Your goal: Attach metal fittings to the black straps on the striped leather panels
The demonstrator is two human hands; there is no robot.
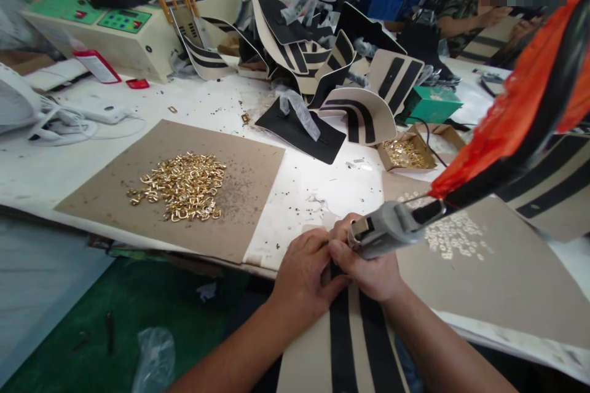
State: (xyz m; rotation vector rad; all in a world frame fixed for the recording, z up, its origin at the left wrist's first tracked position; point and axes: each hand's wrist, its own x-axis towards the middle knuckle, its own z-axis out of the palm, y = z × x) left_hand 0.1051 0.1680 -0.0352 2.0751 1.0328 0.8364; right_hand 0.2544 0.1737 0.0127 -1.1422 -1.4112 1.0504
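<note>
My right hand (366,264) is closed around the front end of a grey, barrel-shaped power tool (391,230), which lies tilted with its rear toward the right. A thick black hose (498,178), partly wrapped in orange plastic, runs up from its back end. My left hand (306,279) grips the upper part of a beige panel with black stripes (357,338), thumb on top. The panel extends from the table edge toward me. Both hands meet at its upper end, and they hide the tip of the tool and whatever it touches.
Gold metal fittings (188,184) are heaped on a brown sheet (249,221) at left. Small pale rings (454,236) lie on another sheet at right. Behind are a box of gold parts (405,153), piled striped panels (364,113) and a cream machine (152,43). Other people sit across the table.
</note>
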